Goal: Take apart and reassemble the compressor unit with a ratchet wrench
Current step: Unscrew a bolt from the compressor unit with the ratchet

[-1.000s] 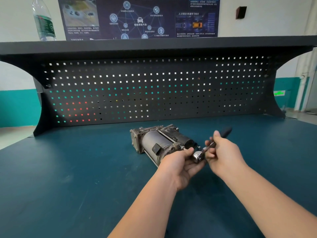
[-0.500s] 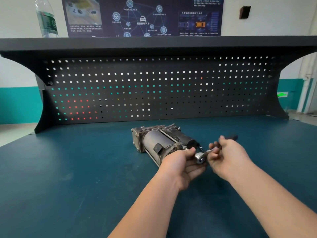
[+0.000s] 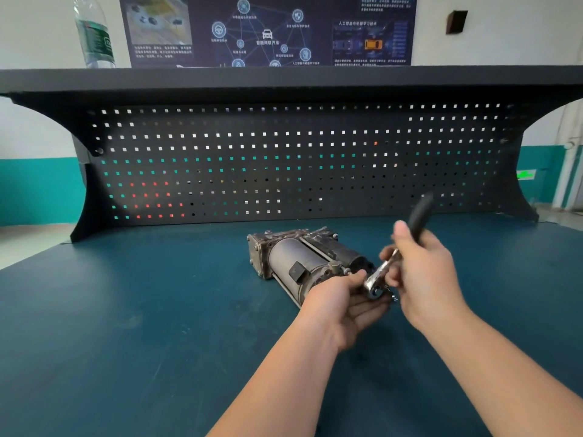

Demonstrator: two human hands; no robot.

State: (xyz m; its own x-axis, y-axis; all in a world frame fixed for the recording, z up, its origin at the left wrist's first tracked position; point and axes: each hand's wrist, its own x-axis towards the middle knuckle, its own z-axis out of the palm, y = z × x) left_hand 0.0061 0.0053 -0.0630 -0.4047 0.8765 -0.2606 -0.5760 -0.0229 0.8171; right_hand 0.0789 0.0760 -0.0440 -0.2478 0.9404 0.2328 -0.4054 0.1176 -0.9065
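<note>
Grey, grimy compressor unit point(image 3: 299, 263) under left grip point(image 3: 339, 305); right grip point(image 3: 426, 275) around ratchet wrench point(image 3: 383, 272).

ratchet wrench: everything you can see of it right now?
The ratchet wrench has a shiny chrome-looking round head and shank and a black handle, blurred at its far tip. It is tilted, head low toward the camera at the near end of the compressor unit, handle rising up and away to the right. The right hand grips the handle; the left hand cups under the head, thumb beside it. Whether a socket sits on a bolt is hidden.
</note>
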